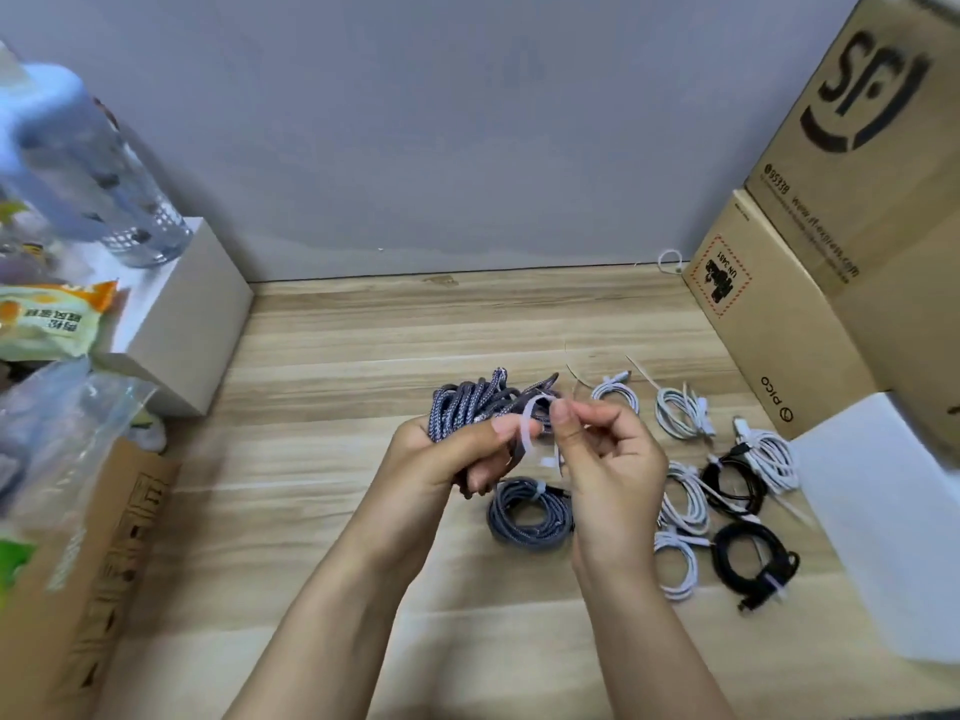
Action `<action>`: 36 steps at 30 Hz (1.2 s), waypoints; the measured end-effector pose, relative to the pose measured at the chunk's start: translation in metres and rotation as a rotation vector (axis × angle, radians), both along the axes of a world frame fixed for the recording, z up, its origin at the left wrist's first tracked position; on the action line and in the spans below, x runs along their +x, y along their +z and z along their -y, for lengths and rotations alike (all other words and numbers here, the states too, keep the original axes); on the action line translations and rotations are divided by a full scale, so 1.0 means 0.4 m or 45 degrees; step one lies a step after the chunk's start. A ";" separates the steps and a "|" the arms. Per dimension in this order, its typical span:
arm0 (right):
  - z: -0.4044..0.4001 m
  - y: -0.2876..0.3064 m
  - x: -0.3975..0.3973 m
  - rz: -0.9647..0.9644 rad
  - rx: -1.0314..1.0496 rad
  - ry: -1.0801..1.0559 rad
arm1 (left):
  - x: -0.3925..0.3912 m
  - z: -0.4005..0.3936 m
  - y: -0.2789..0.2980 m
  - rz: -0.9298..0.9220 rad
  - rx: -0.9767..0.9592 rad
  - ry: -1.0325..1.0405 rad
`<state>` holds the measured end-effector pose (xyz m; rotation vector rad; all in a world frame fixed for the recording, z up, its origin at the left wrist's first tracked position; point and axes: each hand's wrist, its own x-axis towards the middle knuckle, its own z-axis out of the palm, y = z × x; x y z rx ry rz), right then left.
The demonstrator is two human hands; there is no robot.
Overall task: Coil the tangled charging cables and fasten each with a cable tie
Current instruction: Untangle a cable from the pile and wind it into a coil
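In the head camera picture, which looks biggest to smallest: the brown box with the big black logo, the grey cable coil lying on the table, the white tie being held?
1. Brown box
2. Grey cable coil
3. White tie

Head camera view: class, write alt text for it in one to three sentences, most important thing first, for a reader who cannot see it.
Two hands work over a wooden table: the left hand grips a coiled grey braided cable while the right hand pinches a white cable tie looped around it. Tied grey, white and black coils lie nearby, with cardboard boxes at the sides.
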<state>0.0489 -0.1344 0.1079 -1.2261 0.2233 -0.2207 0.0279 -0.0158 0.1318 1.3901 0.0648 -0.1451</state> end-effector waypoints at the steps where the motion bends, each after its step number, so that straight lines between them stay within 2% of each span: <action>1: 0.001 0.000 -0.005 0.014 -0.016 -0.006 | -0.008 -0.001 0.003 0.019 0.008 -0.029; 8: 0.032 0.000 -0.036 0.256 -0.414 0.210 | -0.035 0.000 0.018 0.035 0.106 -0.037; 12: 0.039 0.004 -0.052 0.432 -0.676 0.133 | -0.046 0.010 0.027 0.061 0.148 -0.057; 15: 0.047 0.003 -0.063 0.393 -0.777 0.042 | -0.054 0.012 0.030 0.075 0.161 0.016; 20: 0.047 0.000 -0.073 0.130 -0.678 0.044 | -0.063 0.007 0.040 0.136 0.272 0.158; 25: 0.029 -0.001 -0.073 -0.087 -0.962 0.108 | -0.069 0.016 0.018 0.400 0.865 0.207; 29: 0.037 0.032 -0.078 -0.119 -0.654 0.234 | -0.067 0.004 0.024 0.401 0.909 0.174; 36: 0.065 0.093 -0.080 -0.151 -0.284 0.538 | -0.070 -0.015 0.048 0.366 0.722 -0.083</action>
